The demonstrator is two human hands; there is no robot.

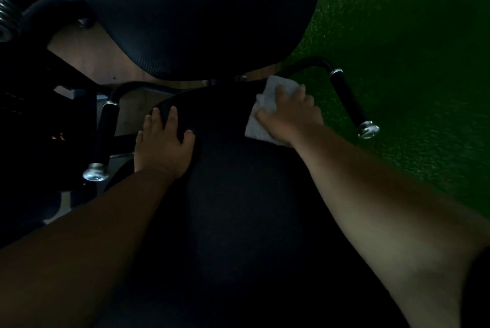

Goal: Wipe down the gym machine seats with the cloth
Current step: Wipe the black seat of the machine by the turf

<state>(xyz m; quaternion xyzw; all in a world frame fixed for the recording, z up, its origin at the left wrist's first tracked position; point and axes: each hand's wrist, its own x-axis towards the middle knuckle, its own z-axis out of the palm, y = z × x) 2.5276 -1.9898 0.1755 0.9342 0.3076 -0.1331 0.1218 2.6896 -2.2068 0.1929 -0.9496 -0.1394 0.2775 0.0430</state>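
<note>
right hand (289, 115), fingers spread flat, presses the cloth (265, 113) on the seat (238, 195) right of centre frame. left hand (163, 144) lies open, bracing the seat's left edge. wiping under way; next stroke likely calls for sweeping toward the lower frame.

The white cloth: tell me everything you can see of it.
The white cloth looks like a small folded towel of soft, faintly ribbed fabric, lying flat on the far right part of the dark padded seat, close to its back edge. The right hand presses on it with spread fingers, covering its right side; its far corner and near left corner stick out. It sits just left of the black right handle and does not touch it.
</note>
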